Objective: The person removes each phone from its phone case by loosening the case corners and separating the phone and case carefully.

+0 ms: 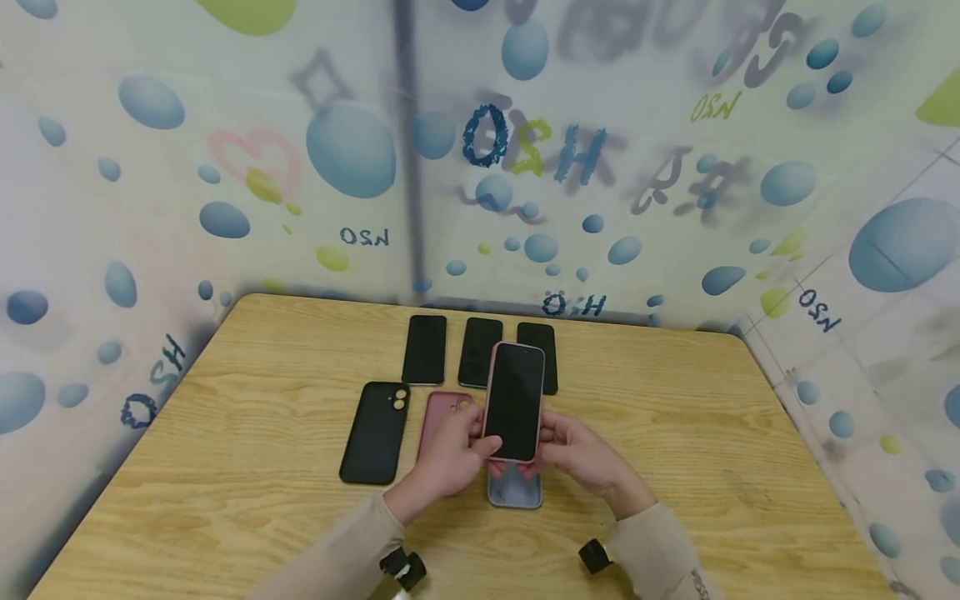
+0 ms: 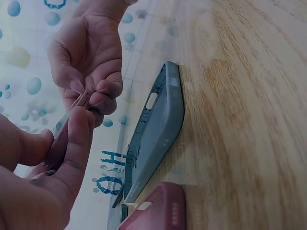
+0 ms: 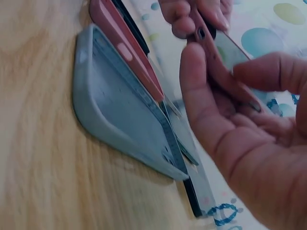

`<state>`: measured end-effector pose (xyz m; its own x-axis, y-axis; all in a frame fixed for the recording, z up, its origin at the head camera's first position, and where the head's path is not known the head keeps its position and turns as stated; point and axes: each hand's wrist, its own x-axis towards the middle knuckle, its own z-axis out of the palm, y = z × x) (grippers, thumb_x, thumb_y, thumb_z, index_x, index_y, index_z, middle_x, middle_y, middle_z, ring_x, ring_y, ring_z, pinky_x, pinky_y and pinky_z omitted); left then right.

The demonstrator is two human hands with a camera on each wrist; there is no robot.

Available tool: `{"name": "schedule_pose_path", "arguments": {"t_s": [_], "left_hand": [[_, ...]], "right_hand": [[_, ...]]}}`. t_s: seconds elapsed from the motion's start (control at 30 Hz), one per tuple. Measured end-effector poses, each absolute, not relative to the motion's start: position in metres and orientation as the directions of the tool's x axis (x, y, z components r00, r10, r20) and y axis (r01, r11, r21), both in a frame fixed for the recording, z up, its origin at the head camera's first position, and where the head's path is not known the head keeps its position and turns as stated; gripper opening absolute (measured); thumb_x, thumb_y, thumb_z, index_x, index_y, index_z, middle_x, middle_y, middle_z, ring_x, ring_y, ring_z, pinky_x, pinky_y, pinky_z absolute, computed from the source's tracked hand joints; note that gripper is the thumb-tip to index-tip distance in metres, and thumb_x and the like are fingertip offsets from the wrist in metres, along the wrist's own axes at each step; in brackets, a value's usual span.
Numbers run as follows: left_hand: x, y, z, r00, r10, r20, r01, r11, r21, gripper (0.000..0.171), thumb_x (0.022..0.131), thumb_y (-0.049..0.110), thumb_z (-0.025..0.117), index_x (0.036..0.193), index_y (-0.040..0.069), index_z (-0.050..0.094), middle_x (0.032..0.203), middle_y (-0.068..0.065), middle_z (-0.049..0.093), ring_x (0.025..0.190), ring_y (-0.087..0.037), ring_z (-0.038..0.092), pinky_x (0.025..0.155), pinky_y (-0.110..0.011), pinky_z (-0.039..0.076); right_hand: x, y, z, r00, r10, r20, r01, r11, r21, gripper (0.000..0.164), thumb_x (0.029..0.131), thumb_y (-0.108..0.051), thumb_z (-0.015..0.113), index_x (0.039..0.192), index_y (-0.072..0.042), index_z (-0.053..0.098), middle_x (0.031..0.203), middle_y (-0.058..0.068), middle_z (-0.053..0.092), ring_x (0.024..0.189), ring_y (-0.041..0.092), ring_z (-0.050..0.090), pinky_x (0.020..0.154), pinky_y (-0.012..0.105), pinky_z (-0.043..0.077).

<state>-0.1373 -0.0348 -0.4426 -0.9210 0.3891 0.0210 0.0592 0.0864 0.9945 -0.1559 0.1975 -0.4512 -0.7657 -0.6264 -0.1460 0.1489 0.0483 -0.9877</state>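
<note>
A black-screened smartphone (image 1: 516,400) in a pink phone case (image 3: 216,69) is held up above the table, screen facing me. My left hand (image 1: 453,450) grips its lower left side, thumb over the front corner. At the lower right side, my right hand (image 1: 585,454) pinches the case edge between thumb and fingers. Below the hands lies a grey-blue phone case (image 1: 516,492), open side up in the right wrist view. A mauve-pink phone case (image 1: 437,417) is partly hidden by my left hand. Left of it lies a black phone case (image 1: 377,433).
Along the back of the wooden table (image 1: 675,400) lie three dark slabs: a left phone (image 1: 425,350), a middle phone (image 1: 478,350) and a right one (image 1: 550,367), partly covered by the held phone. A patterned curtain (image 1: 360,267) hangs behind the table.
</note>
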Motion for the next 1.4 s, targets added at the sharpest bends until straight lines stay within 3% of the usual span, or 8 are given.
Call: {"name": "schedule_pose_path", "arguments": {"t_s": [0.27, 0.63, 0.83, 1.1, 1.4], "left_hand": [[-0.1363, -0.0322, -0.4431, -0.923, 0.385, 0.005, 0.067, 0.146, 0.987, 0.020, 0.100, -0.009, 0.059, 0.120, -0.011, 0.055, 0.093, -0.023, 0.073, 0.066, -0.033, 0.073, 0.065, -0.048, 0.061], [-0.1370, -0.0300, -0.4429, -0.928, 0.372, -0.001, 0.068, 0.172, 0.983, 0.019, 0.100, -0.009, 0.058, 0.119, -0.009, 0.057, 0.092, -0.019, 0.073, 0.064, -0.024, 0.072, 0.064, -0.042, 0.062], [-0.1373, -0.0299, -0.4429, -0.929, 0.371, -0.002, 0.059, 0.153, 0.986, 0.020, 0.100, -0.010, 0.057, 0.120, -0.010, 0.056, 0.095, -0.022, 0.073, 0.065, -0.028, 0.072, 0.063, -0.040, 0.062], [-0.1381, -0.0312, -0.4421, -0.925, 0.378, -0.030, -0.009, 0.058, 0.998, 0.020, 0.101, -0.009, 0.055, 0.121, -0.013, 0.054, 0.097, -0.028, 0.073, 0.069, -0.039, 0.073, 0.066, -0.043, 0.062], [-0.1381, -0.0329, -0.4436, -0.934, 0.355, -0.033, -0.006, 0.077, 0.997, 0.019, 0.101, -0.009, 0.055, 0.120, -0.013, 0.054, 0.096, -0.028, 0.073, 0.068, -0.039, 0.074, 0.066, -0.040, 0.062]], "right_hand": [[-0.1541, 0.1917, -0.4541, -0.810, -0.552, -0.197, 0.196, 0.062, -0.979, 0.056, 0.087, 0.012, 0.050, 0.141, 0.020, 0.040, 0.112, 0.010, 0.069, 0.088, 0.017, 0.069, 0.080, 0.032, 0.060], [-0.1528, 0.1920, -0.4528, -0.804, -0.574, -0.155, 0.172, 0.025, -0.985, 0.057, 0.087, 0.015, 0.050, 0.142, 0.024, 0.036, 0.114, 0.015, 0.070, 0.086, 0.013, 0.070, 0.081, 0.030, 0.059], [-0.1524, 0.1930, -0.4532, -0.796, -0.593, -0.125, 0.144, 0.015, -0.989, 0.058, 0.089, 0.014, 0.049, 0.144, 0.023, 0.034, 0.119, 0.019, 0.069, 0.090, 0.014, 0.070, 0.082, 0.030, 0.059], [-0.1529, 0.1949, -0.4540, -0.784, -0.615, -0.091, 0.126, -0.013, -0.992, 0.058, 0.091, 0.013, 0.049, 0.146, 0.023, 0.032, 0.121, 0.009, 0.069, 0.094, 0.013, 0.069, 0.082, 0.030, 0.058], [-0.1536, 0.1996, -0.4489, -0.774, -0.626, -0.096, 0.034, 0.109, -0.993, 0.049, 0.097, 0.007, 0.051, 0.144, 0.018, 0.042, 0.126, 0.027, 0.065, 0.101, 0.017, 0.068, 0.088, 0.034, 0.058]]}}
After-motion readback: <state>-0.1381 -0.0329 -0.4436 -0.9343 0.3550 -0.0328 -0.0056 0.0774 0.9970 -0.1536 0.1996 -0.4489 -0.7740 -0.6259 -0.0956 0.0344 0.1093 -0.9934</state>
